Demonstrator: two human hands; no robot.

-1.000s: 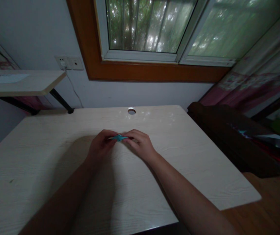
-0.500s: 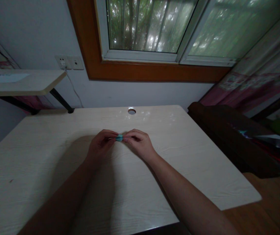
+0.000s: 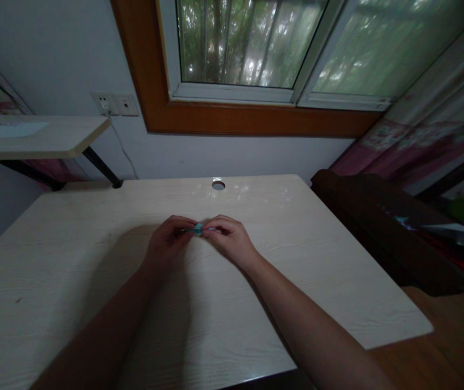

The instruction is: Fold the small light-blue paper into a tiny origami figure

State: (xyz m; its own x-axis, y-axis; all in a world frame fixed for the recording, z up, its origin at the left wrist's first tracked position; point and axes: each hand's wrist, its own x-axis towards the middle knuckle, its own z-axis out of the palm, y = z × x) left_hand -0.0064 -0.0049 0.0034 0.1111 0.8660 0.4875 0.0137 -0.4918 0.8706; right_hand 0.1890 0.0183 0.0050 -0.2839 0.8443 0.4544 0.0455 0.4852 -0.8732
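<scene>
A small piece of folded teal paper is pinched between both my hands just above the pale wooden desk. My left hand grips its left end with curled fingers. My right hand grips its right end, thumb and fingertips pressed together. Only a short bit of the paper shows between the fingertips; the rest is hidden.
A round cable hole lies at the desk's far edge under the window. A raised side shelf stands at the left, wall sockets above it. Dark furniture and a curtain border the right side.
The teal paper showed as a longer pointed strip a second ago; now my fingertips have closed in and only a small bit shows. The hands stay in the same place.
</scene>
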